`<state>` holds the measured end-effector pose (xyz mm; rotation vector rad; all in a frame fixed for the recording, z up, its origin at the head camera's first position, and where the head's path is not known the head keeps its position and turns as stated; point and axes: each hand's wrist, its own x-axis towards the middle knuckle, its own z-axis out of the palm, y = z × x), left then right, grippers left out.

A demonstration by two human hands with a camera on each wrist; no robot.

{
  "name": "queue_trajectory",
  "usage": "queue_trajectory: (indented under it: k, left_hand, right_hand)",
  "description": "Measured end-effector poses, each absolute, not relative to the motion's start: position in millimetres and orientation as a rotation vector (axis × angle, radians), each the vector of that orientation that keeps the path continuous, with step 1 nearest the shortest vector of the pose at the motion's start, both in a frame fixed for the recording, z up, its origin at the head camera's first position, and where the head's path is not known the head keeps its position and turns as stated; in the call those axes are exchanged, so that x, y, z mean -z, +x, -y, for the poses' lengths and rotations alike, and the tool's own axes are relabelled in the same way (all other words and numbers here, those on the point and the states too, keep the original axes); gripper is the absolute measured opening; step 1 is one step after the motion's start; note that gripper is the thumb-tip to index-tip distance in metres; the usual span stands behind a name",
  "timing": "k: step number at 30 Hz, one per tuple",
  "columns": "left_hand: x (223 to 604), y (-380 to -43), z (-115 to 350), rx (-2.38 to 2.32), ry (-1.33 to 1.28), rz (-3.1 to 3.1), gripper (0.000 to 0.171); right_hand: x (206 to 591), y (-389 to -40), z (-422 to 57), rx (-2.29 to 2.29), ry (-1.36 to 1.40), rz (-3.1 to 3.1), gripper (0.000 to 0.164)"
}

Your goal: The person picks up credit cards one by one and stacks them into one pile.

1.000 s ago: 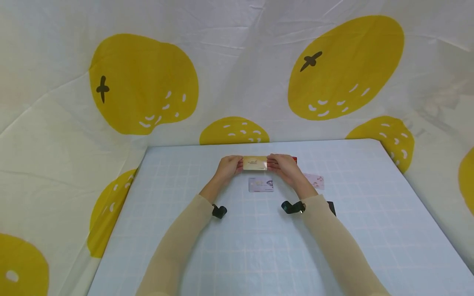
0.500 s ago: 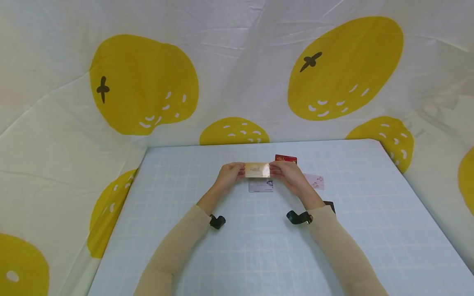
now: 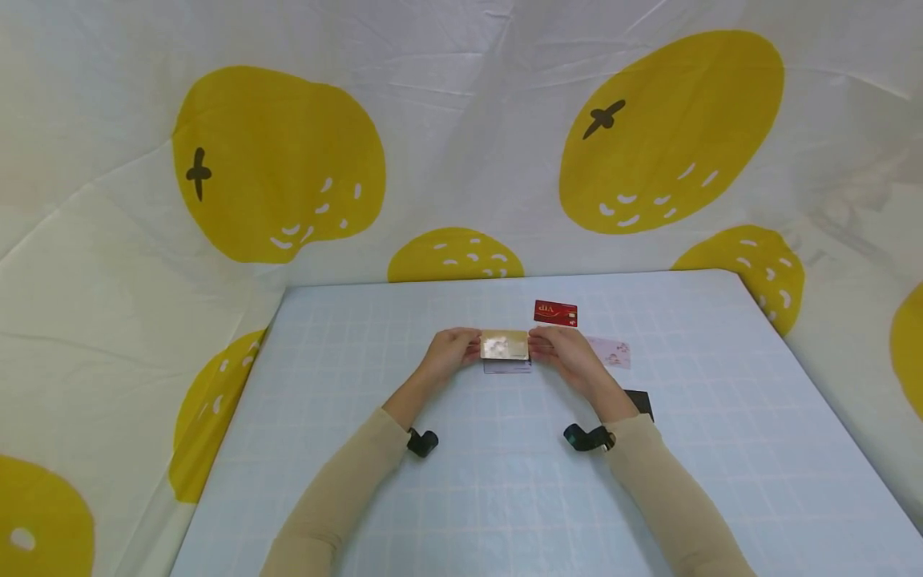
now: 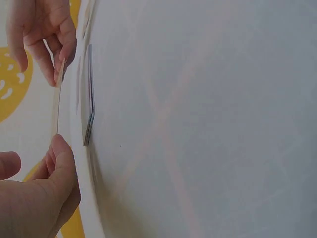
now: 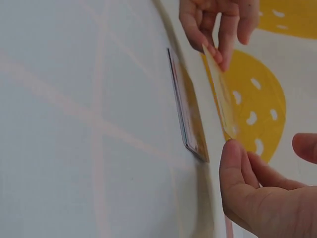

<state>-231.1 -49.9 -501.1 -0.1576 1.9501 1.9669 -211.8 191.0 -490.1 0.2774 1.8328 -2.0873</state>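
Note:
A gold card is held up just over the table, one short end in each hand. My left hand pinches its left end and my right hand pinches its right end. The left wrist view catches the card nearly edge-on, with a gap between it and the cards below. Beneath it lies a pale purple card, mostly covered in the head view. From the right wrist, this looks like a thin stack of cards lying flat; how many it contains I cannot tell.
A red card marked VIP lies farther back on the table. To its front right is a pale pink card, partly behind my right hand. A black flat thing shows beside the right forearm. A fruit-patterned sheet hangs behind.
Both hands have drawn the gold card toward me and slightly right, from behind the purple card to above it. The red card, earlier mostly hidden by my right hand, is now uncovered.

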Motion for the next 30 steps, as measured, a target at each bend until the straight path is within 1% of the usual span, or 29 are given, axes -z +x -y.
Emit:
queue_trajectory:
  k: [4, 16, 30]
  left_hand:
    - [503.1, -228.9, 48.1, -1.943, -0.189, -1.944, 0.033]
    - [511.8, -227.6, 46.3, -1.888, -0.189, -1.928, 0.036]
    - [511.0, -224.9, 45.2, -1.86, -0.163, -1.955, 0.033]
  right_hand:
    - [492.7, -206.9, -193.2, 2.088, 0.289, -1.813, 0.047]
    - [499.7, -201.7, -195.0, 2.071, 0.372, -1.802, 0.046]
    - [503.7, -197.2, -198.4, 2.066, 0.308, -1.829, 0.049]
